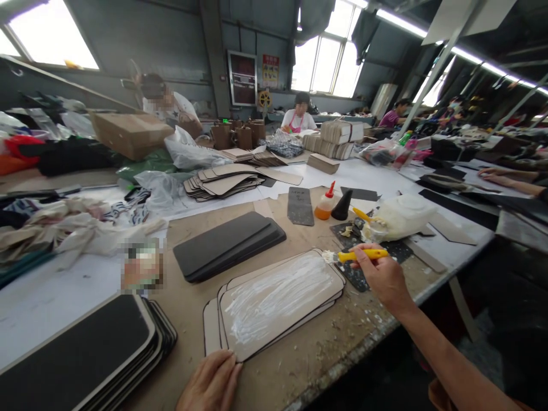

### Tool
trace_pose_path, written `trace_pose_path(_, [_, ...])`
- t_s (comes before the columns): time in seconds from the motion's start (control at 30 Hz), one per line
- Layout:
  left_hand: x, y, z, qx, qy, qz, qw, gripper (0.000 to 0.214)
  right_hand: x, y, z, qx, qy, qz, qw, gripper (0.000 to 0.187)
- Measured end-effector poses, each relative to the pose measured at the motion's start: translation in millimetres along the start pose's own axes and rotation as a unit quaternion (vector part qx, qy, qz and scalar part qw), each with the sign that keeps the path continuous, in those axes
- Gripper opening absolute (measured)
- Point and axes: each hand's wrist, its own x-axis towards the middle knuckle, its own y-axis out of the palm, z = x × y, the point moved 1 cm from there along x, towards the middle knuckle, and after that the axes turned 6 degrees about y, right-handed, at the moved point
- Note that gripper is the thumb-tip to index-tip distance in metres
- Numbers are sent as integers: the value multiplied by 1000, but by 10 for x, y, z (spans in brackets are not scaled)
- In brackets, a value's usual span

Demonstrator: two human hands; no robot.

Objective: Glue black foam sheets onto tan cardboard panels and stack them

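A stack of tan cardboard panels point(274, 302) lies in front of me; the top one is streaked with white glue. My right hand point(381, 274) is closed on a yellow-handled brush point(355, 256), whose bristles touch the panel's far right corner. My left hand point(212, 385) rests flat with fingers together on the table, touching the stack's near left corner and holding nothing.
Black panels point(226, 245) are stacked behind, more black-faced ones point(85, 359) at near left. A white glue tub point(398, 217), an orange-capped bottle point(325, 205) and a black cone point(342, 205) stand at right. Other people work at the far side and far right. The table edge runs close on the right.
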Motion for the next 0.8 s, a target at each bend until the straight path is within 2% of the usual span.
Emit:
trace_pose_path(0.13, [93,-3,1,-56,-103,-45,992,14,83,-12,383,-45,-115,6,992,31])
trace_pose_path(0.2, [181,-7,15,-66,-146,-64,985,13,158,115,604,-58,-174,55,982,32])
trace_pose_path(0.33, [316,37,104,-59,-193,-97,975,15,309,643,962,-106,-276,186,937,30])
trace_pose_path(0.47, [279,148,201,-14,-204,-127,971,18,369,1321,1214,-253,-360,252,862,22])
trace_pose_path(0.57, [217,217,227,11,-207,-134,969,19,345,1735,1391,-320,-399,281,812,19])
trace_pose_path(0.67, [196,247,220,1,-216,-124,969,21,319,2014,1539,-339,-428,306,780,18])
trace_pose_path(0.8, [201,254,210,-7,-238,-128,963,23,346,2201,1635,-370,-458,341,733,16])
